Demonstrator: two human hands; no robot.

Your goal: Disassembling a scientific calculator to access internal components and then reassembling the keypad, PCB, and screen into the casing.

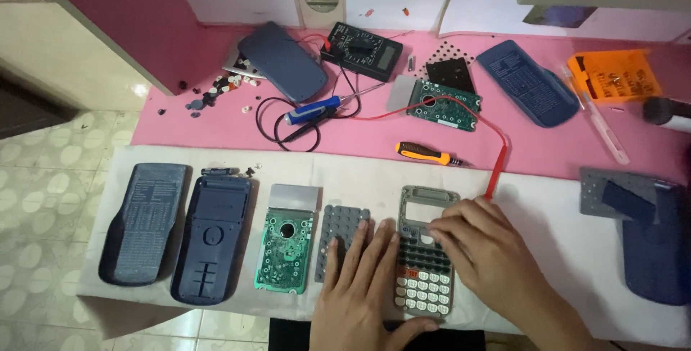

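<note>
Head view is showing the calculator front shell lying lengthwise, pointing away from the person, on the bench, with the left hand resting flat beside it, fingers released, and the right hand pressing curled fingers onto its upper keys.

Both hands flat, fingers spread

Beyond the hands lie an orange-handled screwdriver, a black multimeter and a blue-handled screwdriver on the pink desk
</note>
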